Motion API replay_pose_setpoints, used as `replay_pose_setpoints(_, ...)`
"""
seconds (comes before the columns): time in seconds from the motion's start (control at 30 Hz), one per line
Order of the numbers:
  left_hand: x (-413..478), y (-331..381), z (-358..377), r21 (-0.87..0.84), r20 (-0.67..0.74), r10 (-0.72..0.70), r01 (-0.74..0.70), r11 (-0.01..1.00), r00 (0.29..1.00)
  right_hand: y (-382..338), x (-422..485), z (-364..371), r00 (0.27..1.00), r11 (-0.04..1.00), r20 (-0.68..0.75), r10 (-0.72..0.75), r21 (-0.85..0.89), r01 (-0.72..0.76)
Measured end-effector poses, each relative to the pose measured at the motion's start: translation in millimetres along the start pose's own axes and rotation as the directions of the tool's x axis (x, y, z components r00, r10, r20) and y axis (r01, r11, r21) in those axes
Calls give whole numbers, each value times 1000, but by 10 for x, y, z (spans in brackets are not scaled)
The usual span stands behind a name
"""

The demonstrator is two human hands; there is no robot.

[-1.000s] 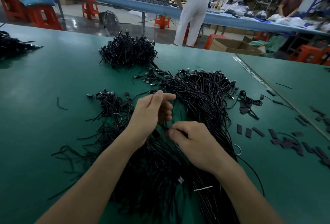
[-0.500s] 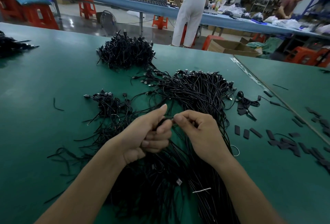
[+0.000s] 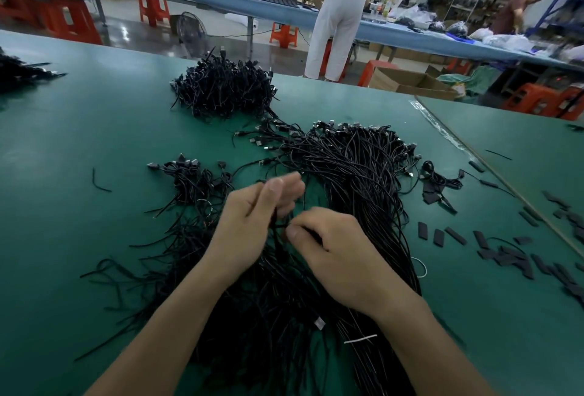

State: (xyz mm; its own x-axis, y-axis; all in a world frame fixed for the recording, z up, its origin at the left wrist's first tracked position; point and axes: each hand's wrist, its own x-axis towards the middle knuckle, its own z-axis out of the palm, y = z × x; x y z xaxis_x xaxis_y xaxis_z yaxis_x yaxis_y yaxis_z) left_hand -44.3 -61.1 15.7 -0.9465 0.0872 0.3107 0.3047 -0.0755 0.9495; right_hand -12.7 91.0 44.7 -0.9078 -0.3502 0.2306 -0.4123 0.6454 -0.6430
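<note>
Our left hand [image 3: 252, 225] and right hand [image 3: 335, 253] are both pinching one thin black cable [image 3: 276, 239], fingers clamped on it, and it runs lengthwise toward us.

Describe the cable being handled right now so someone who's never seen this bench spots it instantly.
On the green table, a broad spread of black cables runs toward the camera; both hands meet over it. The cable is the thin black strand gripped by the left hand and pinched by the right hand; unlike its neighbours lying on the table, it is lifted off the pile.
</note>
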Motion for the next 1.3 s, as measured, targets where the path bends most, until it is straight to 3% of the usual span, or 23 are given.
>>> replay_pose_setpoints(0.07, -32, 35, 16, 167, 107, -56, 38, 985, 993, 0, 33, -9, 998, 1000, -60, -24, 12, 25)
replay_pose_setpoints(0.2, -76, 168, -54, 64, 338, -335, 333, 941, 880, 23, 51, -91, 990, 987, -143, 17, 161, 6)
replay_pose_setpoints(0.3, -80, 198, -145, 55, 418, -391, 406, 912, 820, 44, 84, -135, 978, 959, -198, 61, 282, -3)
replay_pose_setpoints(0.47, -34, 222, -142, -308, 372, -358, 478, 823, 856, 53, 83, -55, 977, 951, -170, 129, 299, -74)
replay_pose_setpoints(0.6, -34, 232, -58, -572, 254, -296, 389, 722, 921, 52, 26, 51, 990, 973, -36, 135, 195, -125)
replay_pose_setpoints(0.7, -10, 202, -22, -670, 174, -247, 299, 679, 953, 36, -38, 136, 997, 997, 38, 68, 40, -70)
replay_pose_setpoints(0.77, -3, 152, -6, -593, 69, -221, 218, 775, 973, 15, -63, 161, 997, 998, 66, 35, -59, -31)
replay_pose_setpoints(0.87, -20, 86, 15, -220, -69, -152, 133, 966, 986, -7, -61, 122, 1000, 992, 27, -12, -123, 16)
replay_pose_setpoints(0.93, -38, 70, 18, 43, -24, -148, 149, 988, 989, -13, -36, 56, 999, 991, -43, -20, -136, 14)
replay_pose_setpoints(1.0, -48, 87, 5, 200, 82, -223, 203, 959, 971, -6, -11, -13, 994, 996, -112, 1, -84, -10)
replay_pose_setpoints(1.13, -101, 182, -22, 118, 313, -430, 414, 902, 847, -4, 23, -124, 984, 989, -175, 14, 144, 12)
replay_pose_setpoints(1.23, -99, 212, -68, 38, 326, -446, 460, 887, 834, 15, 27, -125, 980, 986, -195, 46, 167, -13)
replay_pose_setpoints(1.3, -77, 221, -89, -147, 340, -422, 491, 859, 840, 41, 17, -105, 980, 979, -181, 84, 199, -47)
